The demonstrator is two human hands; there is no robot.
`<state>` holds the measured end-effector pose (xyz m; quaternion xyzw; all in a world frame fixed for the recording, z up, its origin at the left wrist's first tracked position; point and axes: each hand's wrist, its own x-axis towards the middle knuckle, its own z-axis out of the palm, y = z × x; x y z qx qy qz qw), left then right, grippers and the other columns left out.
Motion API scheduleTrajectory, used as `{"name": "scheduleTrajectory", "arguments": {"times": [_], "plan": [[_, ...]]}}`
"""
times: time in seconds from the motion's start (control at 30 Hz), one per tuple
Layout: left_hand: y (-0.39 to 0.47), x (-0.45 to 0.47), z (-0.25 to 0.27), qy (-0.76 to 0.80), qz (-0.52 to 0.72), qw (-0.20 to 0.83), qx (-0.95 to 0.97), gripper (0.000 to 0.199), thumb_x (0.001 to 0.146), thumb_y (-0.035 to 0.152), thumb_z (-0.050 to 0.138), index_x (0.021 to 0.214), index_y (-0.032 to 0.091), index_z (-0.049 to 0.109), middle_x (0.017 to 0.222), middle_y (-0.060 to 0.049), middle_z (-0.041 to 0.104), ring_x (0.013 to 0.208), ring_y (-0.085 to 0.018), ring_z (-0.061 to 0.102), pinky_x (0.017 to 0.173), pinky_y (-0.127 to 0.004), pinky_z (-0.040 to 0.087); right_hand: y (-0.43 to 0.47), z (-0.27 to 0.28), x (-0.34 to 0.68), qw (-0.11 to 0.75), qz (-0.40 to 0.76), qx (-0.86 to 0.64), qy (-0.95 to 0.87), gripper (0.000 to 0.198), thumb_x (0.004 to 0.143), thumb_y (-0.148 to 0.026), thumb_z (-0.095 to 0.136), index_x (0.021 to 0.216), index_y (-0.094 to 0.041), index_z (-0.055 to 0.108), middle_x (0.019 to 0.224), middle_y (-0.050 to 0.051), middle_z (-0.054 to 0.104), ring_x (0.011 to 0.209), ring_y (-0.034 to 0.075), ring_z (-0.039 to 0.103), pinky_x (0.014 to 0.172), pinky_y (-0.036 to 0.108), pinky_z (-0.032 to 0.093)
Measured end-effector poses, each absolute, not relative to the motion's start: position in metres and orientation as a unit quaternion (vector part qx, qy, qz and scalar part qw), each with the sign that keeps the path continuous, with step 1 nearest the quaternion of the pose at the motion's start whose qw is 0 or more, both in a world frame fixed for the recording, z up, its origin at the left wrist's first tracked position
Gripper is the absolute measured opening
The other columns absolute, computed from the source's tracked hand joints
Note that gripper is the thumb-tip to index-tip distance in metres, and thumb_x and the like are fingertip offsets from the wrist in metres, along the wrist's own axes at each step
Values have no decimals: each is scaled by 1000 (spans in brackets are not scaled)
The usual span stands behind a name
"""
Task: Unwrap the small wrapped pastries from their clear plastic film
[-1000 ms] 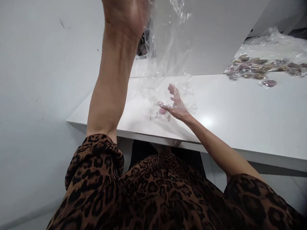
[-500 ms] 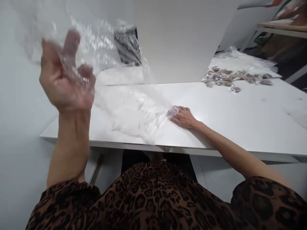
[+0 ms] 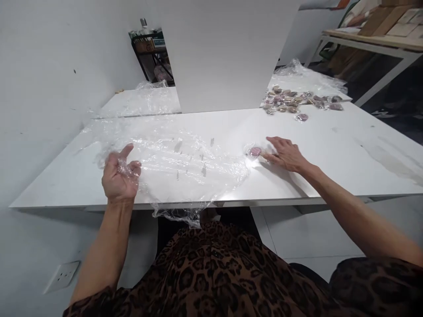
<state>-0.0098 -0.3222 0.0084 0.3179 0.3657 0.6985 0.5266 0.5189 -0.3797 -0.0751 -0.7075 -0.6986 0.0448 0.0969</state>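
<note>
A wide sheet of clear plastic film (image 3: 185,154) stretches crumpled over the white table, with a corner drooping past the front edge. My left hand (image 3: 120,174), palm up and fingers curled, grips the sheet's left end. Near the sheet's right end sits a pinkish stone-like piece (image 3: 255,152) under clear film. My right hand (image 3: 286,154) is just right of that piece, fingers spread, with a fingertip at or very near it; whether they touch I cannot tell.
Several film-wrapped pink and brown pieces (image 3: 291,102) lie at the back right, beside more crumpled film (image 3: 307,75). An upright white panel (image 3: 224,57) stands behind the white table (image 3: 330,158). Further back are a black shelf (image 3: 145,48) and a workbench (image 3: 370,38).
My left hand has come down from high up to table level, bringing the film with it. My right hand has moved off the pinkish piece to the right and its fingers have spread.
</note>
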Motion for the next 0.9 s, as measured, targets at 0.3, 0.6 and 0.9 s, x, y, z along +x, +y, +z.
{"name": "scheduleTrajectory", "arguments": {"times": [0.3, 0.6, 0.9], "plan": [[-363, -67, -29, 445, 720, 472, 246, 45, 60, 32, 85, 71, 18, 44, 107, 5, 80, 52, -9, 60, 40, -20, 38, -416, -86, 545, 157, 119, -739, -644, 78, 83, -81, 55, 128, -17, 61, 118, 23, 67, 112, 41, 62, 88, 53, 55], [-405, -80, -18, 454, 746, 423, 243, 34, 58, 32, 84, 66, 19, 53, 108, 8, 78, 55, -10, 55, 36, -19, 36, -373, -42, 520, 274, 248, -703, -607, 71, 69, -88, 69, 97, -22, 67, 95, 13, 71, 89, 29, 66, 77, 45, 55], [-410, -77, -18, 431, 759, 426, 237, 23, 65, 30, 77, 64, 20, 56, 101, 7, 79, 50, -9, 55, 33, -19, 36, -323, -76, 477, 46, 61, -654, -752, 67, 97, -63, 43, 145, -17, 55, 147, 24, 55, 133, 45, 52, 105, 64, 46]]}}
